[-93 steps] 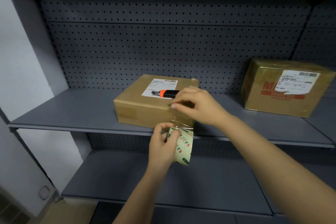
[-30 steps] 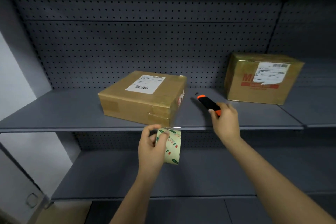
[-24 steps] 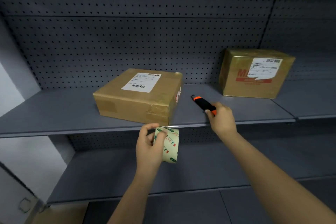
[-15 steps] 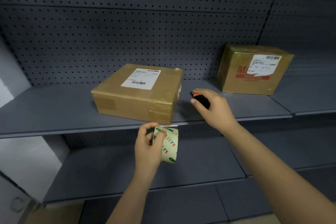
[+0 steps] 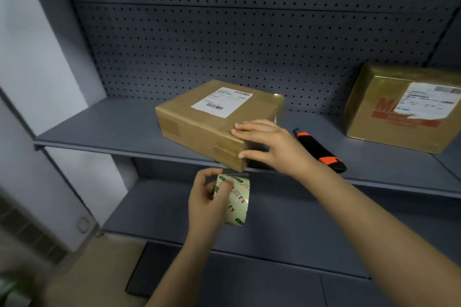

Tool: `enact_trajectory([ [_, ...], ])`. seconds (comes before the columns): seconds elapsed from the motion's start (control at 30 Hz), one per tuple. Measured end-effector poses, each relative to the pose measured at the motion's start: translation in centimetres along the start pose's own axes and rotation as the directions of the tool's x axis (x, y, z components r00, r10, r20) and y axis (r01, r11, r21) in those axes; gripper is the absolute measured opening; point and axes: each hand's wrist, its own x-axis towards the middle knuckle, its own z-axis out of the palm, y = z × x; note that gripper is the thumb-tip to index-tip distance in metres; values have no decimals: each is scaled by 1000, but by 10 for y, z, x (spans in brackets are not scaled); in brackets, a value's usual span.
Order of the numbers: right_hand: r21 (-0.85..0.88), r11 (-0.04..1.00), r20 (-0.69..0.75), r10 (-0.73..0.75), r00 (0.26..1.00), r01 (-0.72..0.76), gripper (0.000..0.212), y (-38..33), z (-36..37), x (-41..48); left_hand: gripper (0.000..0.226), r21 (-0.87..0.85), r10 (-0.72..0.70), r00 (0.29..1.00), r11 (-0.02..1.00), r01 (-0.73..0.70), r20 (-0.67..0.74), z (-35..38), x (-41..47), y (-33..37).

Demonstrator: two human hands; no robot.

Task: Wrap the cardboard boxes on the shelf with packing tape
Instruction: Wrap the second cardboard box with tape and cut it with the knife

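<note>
The flat cardboard box (image 5: 199, 119) sat on the shelf (image 5: 112, 127), seemingly stiff, light, tape-slick; right hand (image 5: 269, 147) pressed its near corner, fingers straight; left hand (image 5: 209, 204) clasped the packing tape roll (image 5: 238, 200); best steadied at corners

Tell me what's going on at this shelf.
A person is taping boxes on a grey metal shelf. The right hand presses on the near, taped corner of the flat brown cardboard box with a white label. The left hand grips a clear packing-tape roll with green and red print, just below the shelf edge. An orange-and-black utility knife lies untouched on the shelf beside that box. A taller glossy brown box with red print stands apart, further right.
</note>
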Motion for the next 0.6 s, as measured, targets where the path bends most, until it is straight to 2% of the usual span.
enact_trajectory([
  [0.13, 53, 994, -44, -97, 994, 100, 51, -11, 26, 18, 11, 54, 78, 992, 996, -72, -101, -6, -7, 2],
  [0.27, 117, 986, -77, -113, 991, 122, 50, -15, 37, 28, 11, 110, 142, 975, 986, -125, -170, -21, -11, 7],
  [0.37, 170, 975, -179, -110, 978, 141, 37, -23, 34, 24, 13, 162, 187, 969, 974, -161, -160, -35, -12, 12],
  [0.43, 218, 957, -263, -128, 956, 188, 22, -35, 29, 15, 14, 204, 232, 968, 956, -210, -94, -46, -13, 17],
  [0.47, 283, 946, -231, -96, 968, 162, 17, -43, 26, 10, 16, 233, 254, 967, 943, -238, -38, -51, -14, 20],
  [0.53, 421, 907, -36, 28, 999, -10, 16, -59, 24, 3, 19, 270, 283, 956, 917, -295, 84, -60, -13, 25],
  [0.6, 447, 879, 124, 123, 985, -166, 22, -68, 30, -3, 22, 264, 303, 933, 900, -347, 194, -70, -8, 29],
])
